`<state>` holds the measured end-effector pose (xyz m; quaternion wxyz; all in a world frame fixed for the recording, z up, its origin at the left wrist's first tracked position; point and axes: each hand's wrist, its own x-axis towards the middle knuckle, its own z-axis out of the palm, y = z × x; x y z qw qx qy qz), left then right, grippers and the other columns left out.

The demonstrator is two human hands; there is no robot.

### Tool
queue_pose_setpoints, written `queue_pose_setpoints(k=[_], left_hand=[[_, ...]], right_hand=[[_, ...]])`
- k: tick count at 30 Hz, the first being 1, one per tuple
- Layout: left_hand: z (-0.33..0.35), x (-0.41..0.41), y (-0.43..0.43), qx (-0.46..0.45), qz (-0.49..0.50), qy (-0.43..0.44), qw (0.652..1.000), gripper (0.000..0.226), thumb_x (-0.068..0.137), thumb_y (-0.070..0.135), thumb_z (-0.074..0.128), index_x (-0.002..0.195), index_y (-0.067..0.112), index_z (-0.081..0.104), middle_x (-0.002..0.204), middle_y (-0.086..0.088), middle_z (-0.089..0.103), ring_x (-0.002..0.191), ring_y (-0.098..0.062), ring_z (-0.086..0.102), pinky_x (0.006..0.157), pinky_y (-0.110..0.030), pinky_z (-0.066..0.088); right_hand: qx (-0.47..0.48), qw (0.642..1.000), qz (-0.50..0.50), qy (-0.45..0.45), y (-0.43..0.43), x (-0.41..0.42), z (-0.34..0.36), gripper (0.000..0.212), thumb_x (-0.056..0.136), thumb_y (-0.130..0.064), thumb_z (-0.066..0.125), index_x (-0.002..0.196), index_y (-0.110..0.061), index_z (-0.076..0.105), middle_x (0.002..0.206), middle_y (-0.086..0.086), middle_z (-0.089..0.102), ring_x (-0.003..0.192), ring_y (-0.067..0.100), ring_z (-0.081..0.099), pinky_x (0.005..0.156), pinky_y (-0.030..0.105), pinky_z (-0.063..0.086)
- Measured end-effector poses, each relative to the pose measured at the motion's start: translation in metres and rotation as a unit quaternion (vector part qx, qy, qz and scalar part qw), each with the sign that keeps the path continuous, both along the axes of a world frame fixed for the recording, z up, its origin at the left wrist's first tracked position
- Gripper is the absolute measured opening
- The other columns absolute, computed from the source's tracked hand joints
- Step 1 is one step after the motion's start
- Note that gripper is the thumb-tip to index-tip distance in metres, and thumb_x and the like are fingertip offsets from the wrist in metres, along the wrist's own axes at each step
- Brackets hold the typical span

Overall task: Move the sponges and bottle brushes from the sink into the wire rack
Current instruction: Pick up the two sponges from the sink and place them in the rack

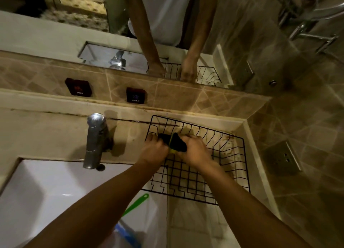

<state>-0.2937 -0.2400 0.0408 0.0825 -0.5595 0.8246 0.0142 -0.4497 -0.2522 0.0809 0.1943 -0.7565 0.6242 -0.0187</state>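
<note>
Holding one sponge (176, 142), two hands, left hand (153, 152), right hand (194, 151)

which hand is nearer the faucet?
Left. The left hand is just right of the faucet; the right hand lies farther right, over the wire rack.

Dim, warm light falls from above, the tap (95, 136) throws shadow rightward, and wide-angle distortion bends the edges.

Both hands, left hand (155, 151), right hand (195, 151), gripping sponge (177, 142), over wire rack (232, 154)
</note>
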Motion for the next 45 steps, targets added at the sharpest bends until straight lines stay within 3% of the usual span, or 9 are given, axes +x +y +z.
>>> queue_pose_setpoints(k=[4,6,9,15,22,28,36,42,45], left_hand=[[0.012,0.018,0.024,-0.044,-0.025,-0.009,0.999,0.034,0.071,0.018,0.079,0.101,0.007,0.070,0.116,-0.022,0.065,0.118,-0.046,0.049,0.104,-0.059,0.033],[0.006,0.027,0.034,-0.036,0.009,0.023,0.999,0.049,0.069,0.015,0.078,0.115,0.007,0.064,0.132,-0.024,0.054,0.122,-0.048,0.043,0.100,-0.059,0.038],[-0.009,0.031,0.044,0.007,0.075,0.107,0.991,0.067,0.080,0.007,0.063,0.141,0.006,0.035,0.150,-0.021,0.031,0.126,-0.042,0.040,0.097,-0.049,0.046],[-0.025,0.028,0.047,0.041,0.115,0.226,0.967,0.079,0.075,-0.008,0.060,0.145,0.010,0.027,0.148,-0.016,0.030,0.112,-0.034,0.052,0.084,-0.036,0.053],[-0.020,0.026,0.047,0.037,0.106,0.146,0.983,0.065,0.079,0.004,0.063,0.139,0.019,0.039,0.147,-0.018,0.029,0.105,-0.034,0.053,0.072,-0.036,0.053],[-0.012,0.016,0.040,0.053,0.135,0.045,0.988,0.061,0.083,0.014,0.059,0.139,0.022,0.036,0.143,-0.014,0.031,0.100,-0.033,0.051,0.060,-0.032,0.039],[-0.008,0.008,0.036,0.067,0.165,-0.003,0.984,0.073,0.081,0.022,0.064,0.142,0.017,0.024,0.139,-0.015,0.029,0.096,-0.035,0.049,0.062,-0.035,0.054],[0.016,0.024,0.045,0.070,0.100,0.079,0.989,0.047,0.088,0.027,0.057,0.134,0.022,0.044,0.145,-0.013,0.031,0.105,-0.033,0.054,0.073,-0.037,0.051],[0.034,0.050,0.063,0.016,0.043,0.145,0.988,0.041,0.091,0.035,0.052,0.129,0.025,0.046,0.140,-0.015,0.039,0.093,-0.030,0.061,0.058,-0.032,0.049]], right_hand=[[-0.028,0.999,-0.006,-0.017,-0.007,0.013,-0.014,0.046,0.087,-0.020,0.066,0.132,-0.026,0.057,0.140,0.007,0.051,0.128,0.031,0.042,0.105,0.045,0.044],[-0.060,0.997,-0.022,-0.033,-0.009,0.018,-0.019,0.040,0.089,-0.023,0.064,0.129,-0.025,0.060,0.138,0.007,0.053,0.127,0.030,0.040,0.106,0.044,0.042],[-0.127,0.990,-0.021,-0.064,-0.006,0.021,-0.023,0.029,0.090,-0.020,0.062,0.119,-0.019,0.068,0.124,0.011,0.062,0.117,0.032,0.047,0.099,0.040,0.045],[-0.231,0.962,-0.033,-0.145,-0.001,0.014,-0.036,0.023,0.085,-0.007,0.070,0.107,-0.013,0.075,0.107,0.014,0.067,0.100,0.036,0.055,0.083,0.034,0.045],[-0.178,0.974,0.009,-0.140,0.006,0.021,-0.061,0.025,0.082,-0.002,0.072,0.107,-0.006,0.074,0.114,0.023,0.064,0.111,0.043,0.055,0.090,0.052,0.053],[-0.154,0.977,-0.031,-0.144,0.009,0.017,-0.060,0.037,0.077,-0.002,0.075,0.112,-0.016,0.070,0.133,0.020,0.051,0.125,0.040,0.041,0.102,0.047,0.043],[-0.102,0.980,-0.077,-0.155,0.017,0.011,-0.053,0.053,0.078,-0.013,0.072,0.126,-0.032,0.059,0.149,0.009,0.032,0.136,0.030,0.022,0.111,0.046,0.034],[-0.173,0.955,-0.121,-0.209,0.047,0.014,-0.027,0.042,0.083,-0.013,0.068,0.124,-0.022,0.061,0.132,0.009,0.050,0.123,0.025,0.040,0.095,0.030,0.038],[-0.144,0.934,-0.145,-0.293,0.083,0.038,-0.013,0.029,0.091,-0.017,0.060,0.119,-0.022,0.061,0.116,-0.003,0.054,0.106,0.010,0.053,0.089,0.022,0.048]])
